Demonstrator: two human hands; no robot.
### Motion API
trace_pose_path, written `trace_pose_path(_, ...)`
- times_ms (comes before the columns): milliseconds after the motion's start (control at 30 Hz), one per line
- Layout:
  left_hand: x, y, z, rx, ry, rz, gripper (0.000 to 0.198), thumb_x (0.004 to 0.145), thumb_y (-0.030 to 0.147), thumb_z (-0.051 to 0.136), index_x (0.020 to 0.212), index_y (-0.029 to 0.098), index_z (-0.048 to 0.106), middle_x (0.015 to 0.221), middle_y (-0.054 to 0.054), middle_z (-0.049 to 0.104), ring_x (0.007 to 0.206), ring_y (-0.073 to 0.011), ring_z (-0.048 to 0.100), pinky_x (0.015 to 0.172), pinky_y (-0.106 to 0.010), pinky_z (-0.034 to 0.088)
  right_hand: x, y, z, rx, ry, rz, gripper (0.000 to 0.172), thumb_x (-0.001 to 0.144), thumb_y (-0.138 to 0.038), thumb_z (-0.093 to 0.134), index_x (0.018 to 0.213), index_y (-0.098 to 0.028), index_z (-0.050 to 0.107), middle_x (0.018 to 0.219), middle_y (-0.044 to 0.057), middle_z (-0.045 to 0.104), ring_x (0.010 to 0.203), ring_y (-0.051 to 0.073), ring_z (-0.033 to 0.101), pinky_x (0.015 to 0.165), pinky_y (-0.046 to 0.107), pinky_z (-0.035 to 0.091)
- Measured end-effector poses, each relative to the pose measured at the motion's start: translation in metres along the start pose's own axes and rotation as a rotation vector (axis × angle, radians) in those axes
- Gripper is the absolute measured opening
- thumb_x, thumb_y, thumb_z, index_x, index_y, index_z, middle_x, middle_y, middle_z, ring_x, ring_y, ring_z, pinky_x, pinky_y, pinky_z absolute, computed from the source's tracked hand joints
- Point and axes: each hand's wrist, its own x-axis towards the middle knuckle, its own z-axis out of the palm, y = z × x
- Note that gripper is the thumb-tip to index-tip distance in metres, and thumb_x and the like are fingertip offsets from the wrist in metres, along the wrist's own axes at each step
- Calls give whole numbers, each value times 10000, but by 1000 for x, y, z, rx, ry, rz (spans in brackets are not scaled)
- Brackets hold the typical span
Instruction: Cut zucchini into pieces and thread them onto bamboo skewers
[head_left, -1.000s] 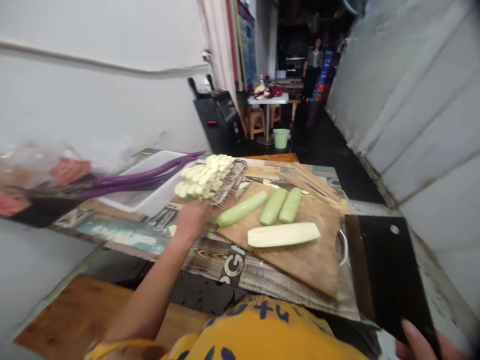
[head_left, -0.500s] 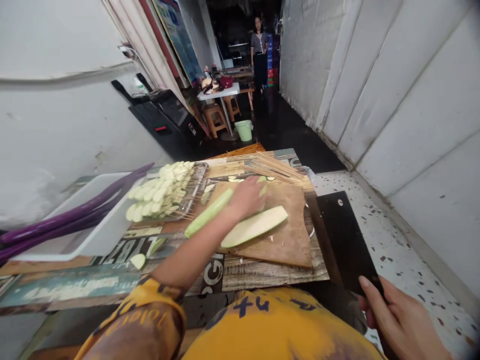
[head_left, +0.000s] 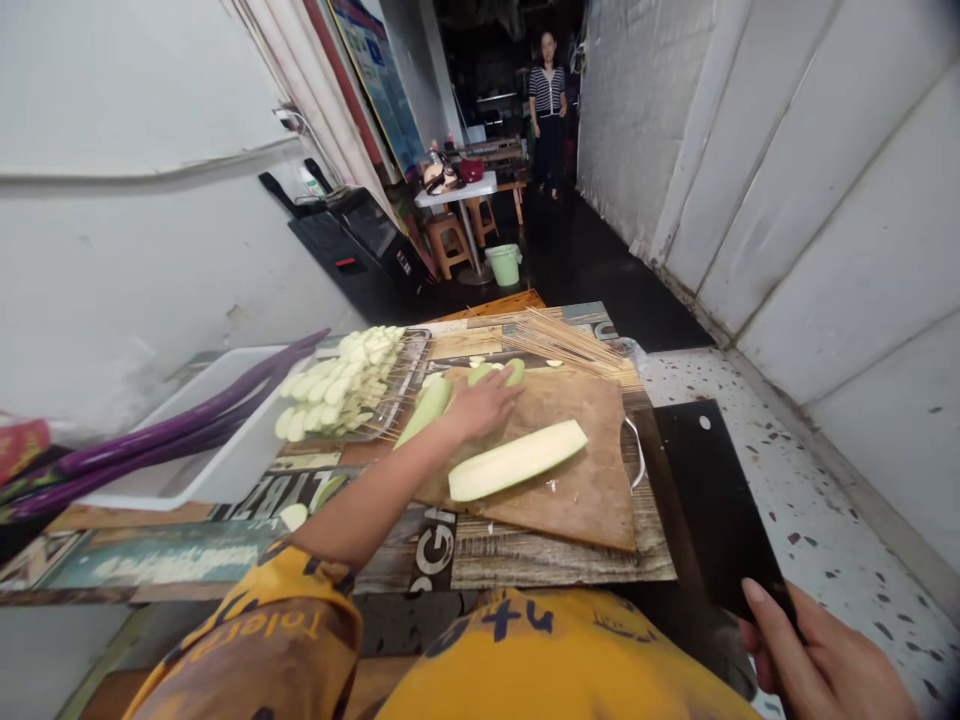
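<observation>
My right hand (head_left: 821, 650) is wrapped round the handle end of a black cleaver (head_left: 724, 510), its broad blade held off the board's right side. At the back left of the wooden cutting board (head_left: 547, 525), my left hand (head_left: 484, 402) reaches out with its fingers extended, touching or close to small light-green pieces (head_left: 514, 371). A halved pale-green squash (head_left: 517, 460), cut face up, lies mid-board. Another length of squash (head_left: 425, 412) rests at the left edge, partly behind my left wrist and forearm.
Left of the board stands a tray (head_left: 416, 385) piled with skewered pale slices (head_left: 349, 375). Long purple eggplants (head_left: 202, 415) lie across a white bin (head_left: 176, 490). Bamboo skewers (head_left: 574, 345) lie behind the board. Farther off, a person (head_left: 547, 110) stands near a small table (head_left: 484, 183).
My left hand has moved left and slightly nearer across the board, uncovering light-green pieces at the back. The view has shifted a little; the cleaver stays in my right hand.
</observation>
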Motion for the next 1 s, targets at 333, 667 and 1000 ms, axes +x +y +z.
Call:
trace_pose_path(333,-34,36,-17,-56,187,19,505,946,482,215,1406,301,319,1520,-60,237,1398,-303,161,1072,-620,95,-6,-2,-5,36,-5,53,461,841,-631,382,613,-249,505,513,-8,606,443,150,570,477,266,447)
trace_pose_path(667,-107,62,13,-60,205,113,601,895,404,447,1412,139,296,1356,-172,457,1215,-283,456,978,-419,394,-5,-10,-3,53,15,-45,421,873,-568,378,623,-245,476,459,-26,544,416,141,536,471,265,417)
trace_pose_path(1000,-90,55,-19,-474,-10,-45,460,874,498,409,1114,155,599,1010,-112,668,936,-271,620,831,-374,469,-9,-10,-2,63,47,-9,422,874,-568,370,633,-241,484,442,-21,532,400,153,535,463,268,419)
